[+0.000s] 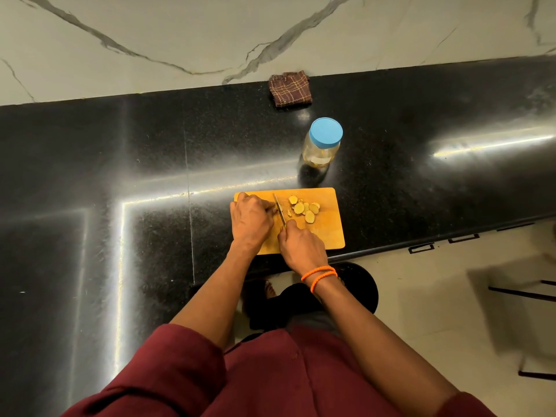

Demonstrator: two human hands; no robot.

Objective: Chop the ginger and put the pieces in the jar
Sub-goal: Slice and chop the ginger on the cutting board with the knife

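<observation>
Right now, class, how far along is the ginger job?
Done: several ginger slices lie on the wooden cutting board. In hand: the left hand holds the remaining ginger while the right hand grips the knife, cutting. Left: the jar wears its blue lid; no pieces moved yet.

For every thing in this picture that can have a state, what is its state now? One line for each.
jar: upright, blue lid on
ginger slices: cut, loose on the cutting board
knife: held by right hand, blade down at the ginger
left hand: curled, holding the uncut ginger piece
checked cloth: folded
</observation>
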